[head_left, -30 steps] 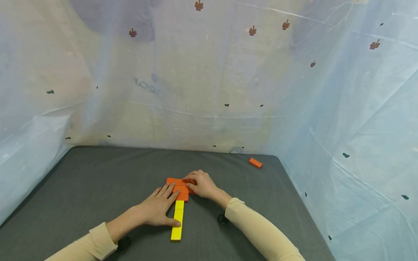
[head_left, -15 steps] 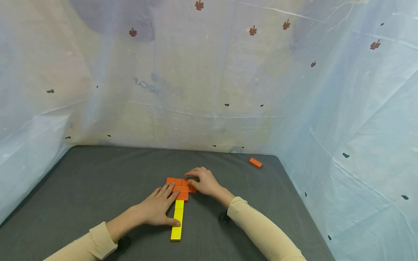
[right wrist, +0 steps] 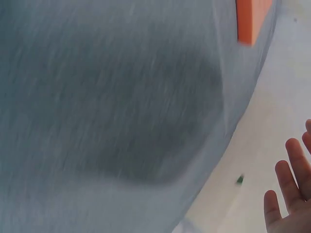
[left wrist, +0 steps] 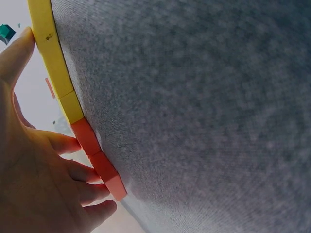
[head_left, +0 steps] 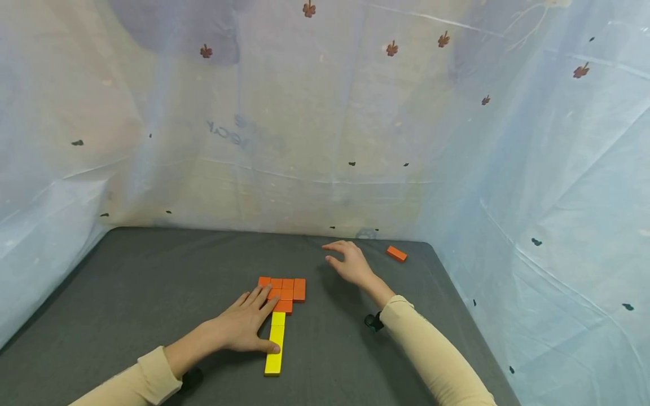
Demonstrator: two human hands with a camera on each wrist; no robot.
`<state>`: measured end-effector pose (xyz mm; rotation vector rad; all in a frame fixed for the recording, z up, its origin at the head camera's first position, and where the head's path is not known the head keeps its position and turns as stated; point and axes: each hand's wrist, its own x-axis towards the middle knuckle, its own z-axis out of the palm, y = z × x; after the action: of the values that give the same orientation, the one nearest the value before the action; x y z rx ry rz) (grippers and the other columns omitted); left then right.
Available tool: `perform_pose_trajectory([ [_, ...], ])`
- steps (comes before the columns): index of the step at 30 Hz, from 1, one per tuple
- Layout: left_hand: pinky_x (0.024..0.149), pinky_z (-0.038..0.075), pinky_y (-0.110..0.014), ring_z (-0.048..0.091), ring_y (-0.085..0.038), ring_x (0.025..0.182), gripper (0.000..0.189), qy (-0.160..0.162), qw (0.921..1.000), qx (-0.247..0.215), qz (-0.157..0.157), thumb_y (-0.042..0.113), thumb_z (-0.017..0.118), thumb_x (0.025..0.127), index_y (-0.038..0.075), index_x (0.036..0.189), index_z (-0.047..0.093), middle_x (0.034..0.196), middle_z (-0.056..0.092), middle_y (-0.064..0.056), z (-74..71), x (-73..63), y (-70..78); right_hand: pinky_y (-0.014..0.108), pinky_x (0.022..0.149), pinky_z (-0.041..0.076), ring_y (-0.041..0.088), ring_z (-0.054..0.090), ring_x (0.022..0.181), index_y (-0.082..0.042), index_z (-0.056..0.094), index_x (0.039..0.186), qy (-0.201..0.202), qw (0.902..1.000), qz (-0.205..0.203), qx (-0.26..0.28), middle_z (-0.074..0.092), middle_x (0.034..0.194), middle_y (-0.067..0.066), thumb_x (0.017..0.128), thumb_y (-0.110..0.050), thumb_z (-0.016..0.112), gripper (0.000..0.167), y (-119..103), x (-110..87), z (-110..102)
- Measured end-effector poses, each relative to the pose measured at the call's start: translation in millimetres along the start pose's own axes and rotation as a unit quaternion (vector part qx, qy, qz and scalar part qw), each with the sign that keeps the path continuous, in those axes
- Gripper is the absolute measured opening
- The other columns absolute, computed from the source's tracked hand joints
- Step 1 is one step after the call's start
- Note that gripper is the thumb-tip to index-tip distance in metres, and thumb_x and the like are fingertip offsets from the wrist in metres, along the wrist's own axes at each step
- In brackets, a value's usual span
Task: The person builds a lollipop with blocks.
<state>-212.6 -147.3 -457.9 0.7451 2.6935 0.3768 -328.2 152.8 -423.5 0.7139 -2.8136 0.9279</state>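
Observation:
Orange blocks [head_left: 287, 283] lie flat against one another on the dark table, forming a wide, stepped top. Below them a column of yellow blocks [head_left: 275, 338] runs toward the person. My left hand [head_left: 241, 327] is spread with fingertips on the orange blocks and the thumb on the yellow column; the left wrist view shows this hand [left wrist: 43, 165] along the blocks' side. My right hand [head_left: 350, 264] hovers over the table right of the arrangement, fingers loosely extended and holding nothing. Beyond it, a single orange block [head_left: 396, 254] lies apart near the back right corner.
The dark grey cloth-covered table [head_left: 167, 282] has rounded back corners. A pale plastic curtain [head_left: 284, 124] printed with small leaves hangs behind it and along both sides.
My right hand has let go of the rightmost orange block and moved right and back toward the lone orange block. The left hand keeps its place on the blocks.

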Motion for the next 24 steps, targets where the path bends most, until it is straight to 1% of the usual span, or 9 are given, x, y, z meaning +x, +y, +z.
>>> perform_pose_trajectory([
  [3, 0.123, 0.016, -0.065, 0.011, -0.043, 0.158, 0.116, 0.002, 1.0, -0.001, 0.004, 0.082, 0.065, 0.082, 0.009, 0.165, 0.029, 0.172, 0.011, -0.022, 0.1, -1.0, -0.1, 0.06, 0.116, 0.036, 0.034, 0.051, 0.137, -0.016, 0.069, 0.138, 0.013, 0.9996, 0.021, -0.011, 0.063, 0.142, 0.009, 0.103, -0.02, 0.067, 0.035, 13, 0.1, -12],
  [6, 0.123, 0.016, -0.065, 0.012, -0.043, 0.158, 0.116, 0.002, 1.0, -0.002, 0.003, 0.081, 0.066, 0.082, 0.009, 0.165, 0.03, 0.172, 0.012, -0.022, 0.1, -1.9, 0.0, 0.061, 0.121, 0.028, 0.037, 0.051, 0.139, -0.012, 0.069, 0.138, 0.024, 0.9989, 0.034, -0.021, 0.063, 0.143, 0.012, 0.103, -0.018, 0.068, 0.036, 26, 0.0, -24],
  [8, 0.123, 0.016, -0.065, 0.012, -0.043, 0.158, 0.116, 0.002, 1.0, -0.003, 0.002, 0.081, 0.066, 0.082, 0.009, 0.165, 0.03, 0.172, 0.012, -0.022, -0.1, -2.5, 0.2, 0.062, 0.121, 0.028, 0.038, 0.051, 0.139, -0.01, 0.068, 0.138, 0.031, 0.9982, 0.041, -0.029, 0.062, 0.143, 0.014, 0.102, -0.016, 0.068, 0.036, 36, -0.8, -31],
  [14, 0.124, 0.015, -0.065, 0.01, -0.043, 0.159, 0.116, 0.0, 1.0, -0.005, -0.001, 0.082, 0.065, 0.082, 0.01, 0.165, 0.029, 0.173, 0.01, -0.021, 0.4, -1.9, -0.7, 0.066, 0.113, 0.036, 0.045, 0.048, 0.138, -0.005, 0.067, 0.138, 0.047, 0.9952, 0.065, -0.057, 0.059, 0.145, 0.023, 0.103, -0.014, 0.065, 0.037, 68, -7.2, -49],
  [20, 0.124, 0.013, -0.064, 0.009, -0.041, 0.159, 0.116, -0.003, 1.0, -0.001, -0.002, 0.083, 0.064, 0.082, 0.012, 0.166, 0.028, 0.173, 0.009, -0.019, 1.4, 1.1, -2.0, 0.064, 0.111, 0.038, 0.045, 0.056, 0.128, -0.005, 0.067, 0.139, 0.056, 0.9879, 0.121, -0.08, 0.059, 0.143, 0.024, 0.104, -0.014, 0.064, 0.037, 97, -16.5, -60],
  [22, 0.125, 0.013, -0.063, 0.008, -0.04, 0.159, 0.117, -0.004, 1.0, 0.002, -0.005, 0.084, 0.063, 0.081, 0.013, 0.166, 0.027, 0.173, 0.009, -0.018, 1.8, 1.9, -1.8, 0.065, 0.111, 0.038, 0.046, 0.056, 0.126, -0.004, 0.067, 0.138, 0.061, 0.9844, 0.138, -0.09, 0.06, 0.142, 0.025, 0.104, -0.015, 0.063, 0.036, 106, -18.7, -61],
  [24, 0.125, 0.013, -0.063, 0.008, -0.04, 0.159, 0.117, -0.004, 1.0, 0.002, -0.005, 0.084, 0.063, 0.081, 0.013, 0.166, 0.027, 0.173, 0.009, -0.018, 1.9, 2.5, -1.3, 0.067, 0.112, 0.036, 0.047, 0.053, 0.13, -0.003, 0.067, 0.138, 0.065, 0.9812, 0.152, -0.099, 0.059, 0.142, 0.025, 0.104, -0.016, 0.062, 0.036, 115, -21.1, -62],
])
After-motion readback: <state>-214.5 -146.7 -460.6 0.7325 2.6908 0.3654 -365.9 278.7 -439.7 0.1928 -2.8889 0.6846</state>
